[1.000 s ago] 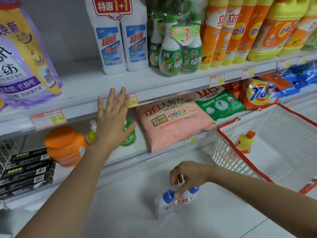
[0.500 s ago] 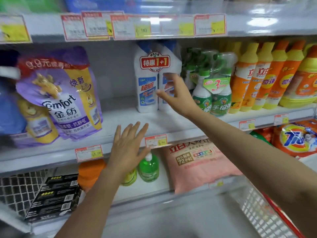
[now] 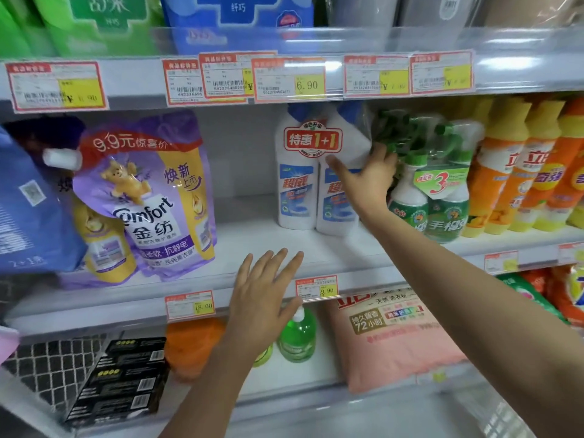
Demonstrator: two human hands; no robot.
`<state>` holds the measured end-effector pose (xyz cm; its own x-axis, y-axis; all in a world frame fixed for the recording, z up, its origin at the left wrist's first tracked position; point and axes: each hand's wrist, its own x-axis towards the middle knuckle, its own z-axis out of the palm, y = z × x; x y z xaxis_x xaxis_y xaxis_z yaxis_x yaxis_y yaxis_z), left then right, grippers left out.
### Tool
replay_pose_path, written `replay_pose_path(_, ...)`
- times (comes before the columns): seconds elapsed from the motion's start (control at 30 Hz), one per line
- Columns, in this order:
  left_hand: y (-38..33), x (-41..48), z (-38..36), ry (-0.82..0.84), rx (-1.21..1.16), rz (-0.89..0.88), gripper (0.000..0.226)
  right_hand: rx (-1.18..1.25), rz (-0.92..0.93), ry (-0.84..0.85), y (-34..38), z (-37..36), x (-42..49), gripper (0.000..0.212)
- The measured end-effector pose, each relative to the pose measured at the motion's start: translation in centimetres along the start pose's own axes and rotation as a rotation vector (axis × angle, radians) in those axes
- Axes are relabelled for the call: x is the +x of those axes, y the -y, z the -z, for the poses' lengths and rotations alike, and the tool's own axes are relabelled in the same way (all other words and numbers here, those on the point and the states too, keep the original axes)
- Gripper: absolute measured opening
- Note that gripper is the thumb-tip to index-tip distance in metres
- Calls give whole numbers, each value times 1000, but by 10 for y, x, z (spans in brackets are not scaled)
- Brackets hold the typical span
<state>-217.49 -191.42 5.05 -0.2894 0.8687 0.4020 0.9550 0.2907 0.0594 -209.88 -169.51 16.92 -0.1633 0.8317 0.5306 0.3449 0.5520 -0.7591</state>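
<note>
The upright twin-pack stands on the shelf, its right flank clasped by the right grip, thumb in front, fingers curled behind; the left grip, spread flat, hovers lower and farther off.

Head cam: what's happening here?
At a shop shelf, a person's right hand grips the white twin-pack of cleaner bottles on the middle shelf, thumb across the front, fingers round its right side. The pack stands on the shelf, not yet lifted. The left hand hovers open at the shelf edge.

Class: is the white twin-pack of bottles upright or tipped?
Upright: the twin-pack stands on its bases, caps up, on the shelf.
</note>
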Motion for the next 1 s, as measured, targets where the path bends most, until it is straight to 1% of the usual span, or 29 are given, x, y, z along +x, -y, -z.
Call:
replay_pose_path(0.1, -2, 0, 1, 5, -19, 12, 68, 213, 67, 47, 6, 8, -10, 76)
replay_pose_path(0.13, -2, 0, 2, 8, -27, 13, 67, 247, 96, 51, 9, 10, -15, 71)
replay_pose_path(0.2, -3, 0, 4, 16, -51, 18, 66, 261, 143, 19, 13, 13, -27, 61)
replay_pose_path(0.3, -5, 0, 8, 20, -142, 40, 64, 476, 158, -24, 11, 21, -46, 44)
replay_pose_path(0.37, -5, -1, 13, -5, -209, 63, 65, 597, 238, 35, 6, 29, -56, 36)
replay_pose_path(0.47, -7, 0, 20, -85, -298, 122, 71, 628, 355, 193, 0, 45, -65, 38)
replay_pose_path(0.57, -16, 2, 29, -204, -500, 272, 80, 647, 384, 223, -3, 60, -79, 42)
replay_pose_path(0.67, -22, 7, 37, -237, -694, 397, 86, 697, 405, 212, 1, 73, -91, 45)
replay_pose_path(0.73, -26, 11, 41, -241, -828, 408, 92, 746, 438, 185, 8, 84, -93, 43)
replay_pose_path(0.8, -32, 15, 44, -269, -974, 386, 93, 812, 416, 130, 16, 98, -90, 38)
replay_pose_path(0.9, -41, 18, 47, -374, -1237, 339, 85, 980, 287, 99, 17, 118, -85, 34)
replay_pose_path(0.93, -46, 19, 46, -409, -1331, 339, 84, 1035, 246, 96, 14, 123, -85, 33)
replay_pose_path(1.0, -62, 19, 41, -421, -1559, 376, 81, 1097, 181, 93, 7, 131, -85, 31)
